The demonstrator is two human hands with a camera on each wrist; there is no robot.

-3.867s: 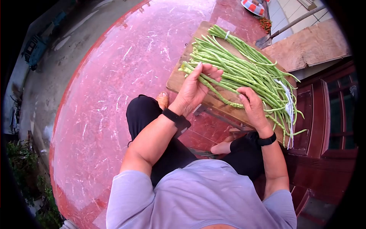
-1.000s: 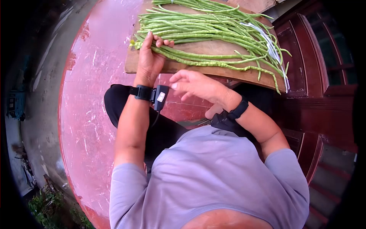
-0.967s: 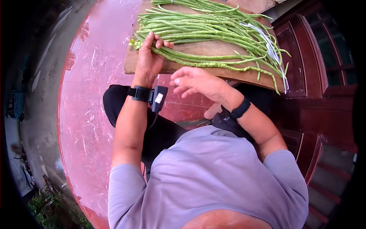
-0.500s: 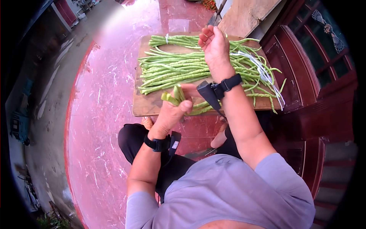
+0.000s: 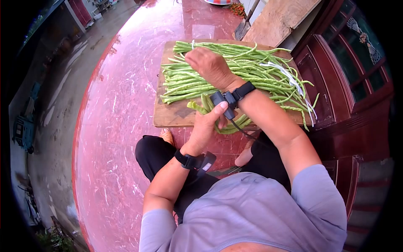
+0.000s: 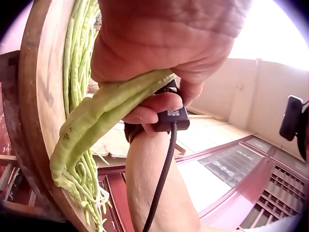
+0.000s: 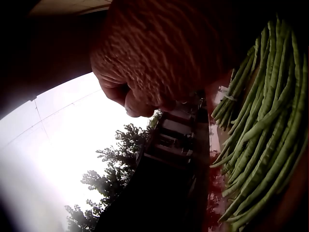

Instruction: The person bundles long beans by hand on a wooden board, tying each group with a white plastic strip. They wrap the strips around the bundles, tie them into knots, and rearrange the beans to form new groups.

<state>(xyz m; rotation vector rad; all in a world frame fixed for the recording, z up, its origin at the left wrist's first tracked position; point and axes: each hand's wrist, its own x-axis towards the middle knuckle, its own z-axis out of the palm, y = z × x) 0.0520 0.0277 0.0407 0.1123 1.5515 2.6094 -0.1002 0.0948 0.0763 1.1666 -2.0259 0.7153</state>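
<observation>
My left hand (image 5: 208, 124) grips a small bunch of long green beans (image 6: 96, 108) near its cut ends, at the front edge of the wooden board (image 5: 168, 119). From the fist the beans bend back toward the board. My right hand (image 5: 208, 63) is raised over the larger pile of long beans (image 5: 191, 80), its wrist crossing above the held bunch. Its fingers are curled in, and nothing shows between them in the right wrist view. A tied bundle (image 5: 231, 48) with a white tie (image 5: 193, 44) lies at the board's far side.
White strips (image 5: 285, 75) lie across the beans at the right. Past the board stand a dark red door (image 5: 319, 80), a plywood sheet (image 5: 279, 19) and a shovel (image 5: 242, 30). Red marbled floor (image 5: 121, 113) spreads to the left.
Since half a second ago my right hand has swung left and down from high on the right, fingers now curled. My left hand, gripping the bunch, has shifted slightly right, after lifting it off the board.
</observation>
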